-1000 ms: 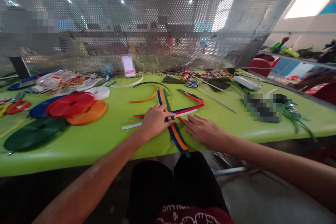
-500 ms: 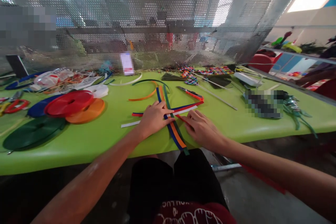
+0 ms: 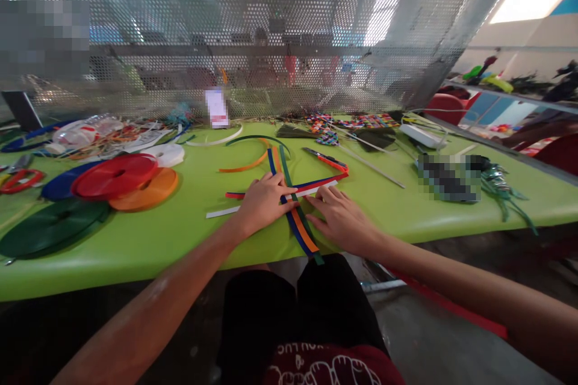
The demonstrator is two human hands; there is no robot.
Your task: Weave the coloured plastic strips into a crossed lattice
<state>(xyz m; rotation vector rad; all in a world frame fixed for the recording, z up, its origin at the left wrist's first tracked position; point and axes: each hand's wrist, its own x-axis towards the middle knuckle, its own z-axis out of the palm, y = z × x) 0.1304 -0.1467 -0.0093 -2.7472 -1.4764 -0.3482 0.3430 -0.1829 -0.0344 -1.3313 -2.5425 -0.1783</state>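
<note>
Flat plastic strips cross over and under one another at the table's front edge: a blue strip, an orange strip and a green strip run lengthwise, with a white strip and a red-and-blue strip going across. My left hand presses on the crossing, index finger and thumb on either side of it, holding the strips against the table. My right hand rests just right of the crossing. Its fingertips touch near the white strip, the thumb is apart, and I see nothing gripped in it.
Coiled strip rolls lie left: red, orange, green, blue and white. Scissors sit at far left. A craft knife lies behind the strips, a phone leans on the mesh panel, and woven colourful pieces are at the back.
My right hand's fingers have opened and settled beside the crossing; the red strip end at its fingertips is now mostly out of sight. My left hand stays put. The view has shifted slightly.
</note>
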